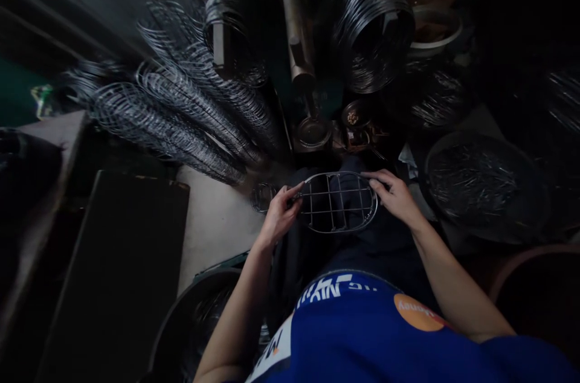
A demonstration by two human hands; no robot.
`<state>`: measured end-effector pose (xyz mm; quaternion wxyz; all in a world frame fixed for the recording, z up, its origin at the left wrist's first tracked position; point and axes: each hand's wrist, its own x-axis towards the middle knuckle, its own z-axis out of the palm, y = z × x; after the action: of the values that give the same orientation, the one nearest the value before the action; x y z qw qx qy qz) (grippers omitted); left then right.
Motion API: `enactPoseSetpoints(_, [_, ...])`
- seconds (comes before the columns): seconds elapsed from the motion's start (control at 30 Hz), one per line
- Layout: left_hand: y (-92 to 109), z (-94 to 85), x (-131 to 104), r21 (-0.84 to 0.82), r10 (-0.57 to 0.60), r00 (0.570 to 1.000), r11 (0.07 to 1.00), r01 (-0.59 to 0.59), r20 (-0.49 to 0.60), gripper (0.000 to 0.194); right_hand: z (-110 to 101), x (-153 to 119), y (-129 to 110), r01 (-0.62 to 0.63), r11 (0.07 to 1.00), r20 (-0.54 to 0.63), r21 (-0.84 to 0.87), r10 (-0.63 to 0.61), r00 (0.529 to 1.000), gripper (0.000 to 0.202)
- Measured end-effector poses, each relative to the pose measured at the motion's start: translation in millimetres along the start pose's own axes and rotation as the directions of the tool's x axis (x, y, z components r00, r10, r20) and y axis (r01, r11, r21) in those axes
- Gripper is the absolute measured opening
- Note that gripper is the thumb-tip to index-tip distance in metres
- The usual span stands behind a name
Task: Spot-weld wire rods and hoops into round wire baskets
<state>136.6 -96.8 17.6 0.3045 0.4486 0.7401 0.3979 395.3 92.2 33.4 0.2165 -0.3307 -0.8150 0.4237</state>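
An oval wire rack (332,211) with crossed wires inside its rim is held level above my lap. My left hand (284,211) grips its left end, fingers closed round the rim. At the opposite end my right hand (393,194) pinches the rim between thumb and fingers. Just left of my left hand sits another small wire frame (261,197), partly hidden and blurred. Ahead of the rack stands a machine with a metal rod (296,32) over a round plate (312,131).
Long stacks of wire rings (170,120) lean at the left front. A wire coil (376,20) hangs at the front right. A basin of short metal pieces (484,180) stands to my right. A dark board (118,274) and a dark tub (181,310) are at my left.
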Motion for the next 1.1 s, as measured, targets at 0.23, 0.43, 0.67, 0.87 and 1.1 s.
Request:
enactPoseSetpoints(0.23, [-16.7, 6.7, -6.1, 0.038, 0.014, 0.998, 0.999, -0.016, 0.063, 0.057, 15.9, -32.8, 11.5, 0.011, 0.995, -0.035, -0.102, -0.015, 0.999, 0.046])
enactPoseSetpoints(0.43, [-27.4, 9.1, -9.7, 0.061, 0.05, 0.994, 0.997, -0.056, 0.096, 0.057, 34.5, -41.6, 31.4, 0.109, 0.987, -0.178, -0.12, -0.129, 0.975, 0.043])
enactPoseSetpoints(0.67, [6.7, -55.2, 26.3, -0.038, 0.174, 0.9, 0.984, -0.173, 0.4, 0.061, 25.2, -47.5, 17.0, 0.134, 0.991, -0.119, -0.018, -0.136, 0.984, 0.037])
enactPoseSetpoints(0.87, [0.4, -46.4, 51.5, -0.056, 0.064, 0.983, 0.997, -0.055, 0.175, 0.069, 21.0, -43.2, 17.8, 0.095, 0.995, -0.119, 0.014, -0.092, 0.989, 0.035])
enactPoseSetpoints(1.1, [-11.8, -111.1, 95.3, 0.197, 0.091, 0.806, 0.98, 0.032, -0.585, 0.033, 20.6, -18.5, 28.6, 0.103, 0.993, -0.101, 0.062, -0.096, 0.99, 0.03])
